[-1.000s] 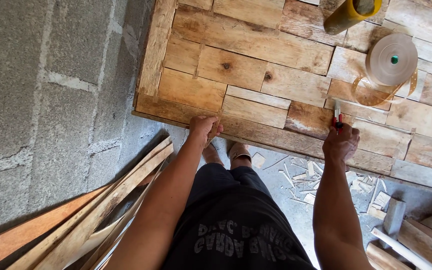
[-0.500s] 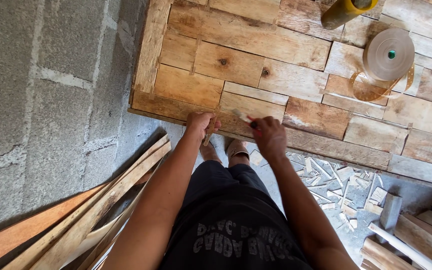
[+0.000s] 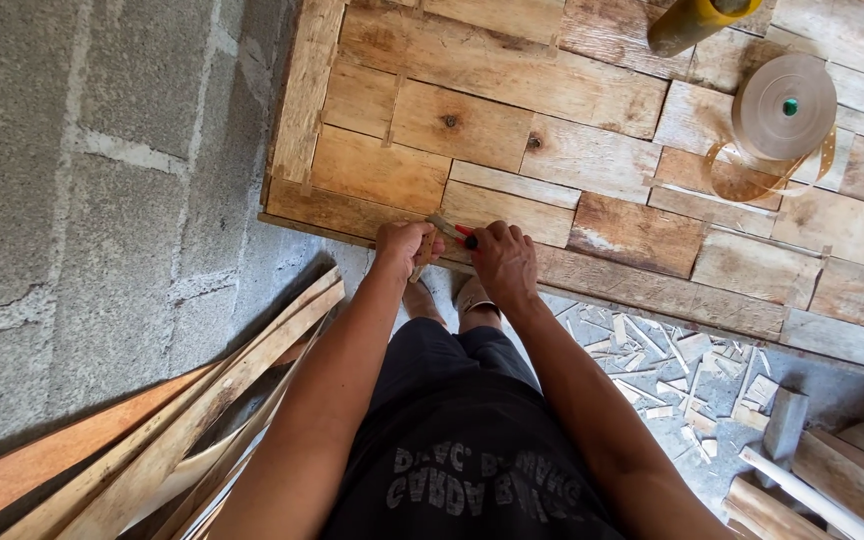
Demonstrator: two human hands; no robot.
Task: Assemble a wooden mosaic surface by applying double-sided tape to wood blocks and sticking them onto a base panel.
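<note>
Nearest to us, our dark shirt and shorts fill the bottom of the view, with our two bare feet [image 3: 447,300] on the grey concrete floor [image 3: 72,200]. To our left, a bundle of long thin wooden strips [image 3: 192,430] lies slanted across the floor; to our right, small wood offcuts and chips [image 3: 672,370] are scattered, with thicker wood blocks [image 3: 832,470] beyond them in the corner

Our arms reach forward to the near edge of the surface, a wide panel of patchwork wooden boards [image 3: 512,130] in mixed browns. Our left hand [image 3: 402,245] is curled around a short sliver of wood [image 3: 424,258] and rests on that edge. Our right hand [image 3: 504,262], just beside it, is closed on a small tool with a red part [image 3: 464,231], its tip touching the sliver at the panel edge. We cannot tell what kind of tool it is

Farther across the panel, at the right, sits a roll of tan edging tape [image 3: 784,108] with a loose loop trailing below it, and past that lies a yellow cylinder [image 3: 692,22], cut off by the top of the view
</note>
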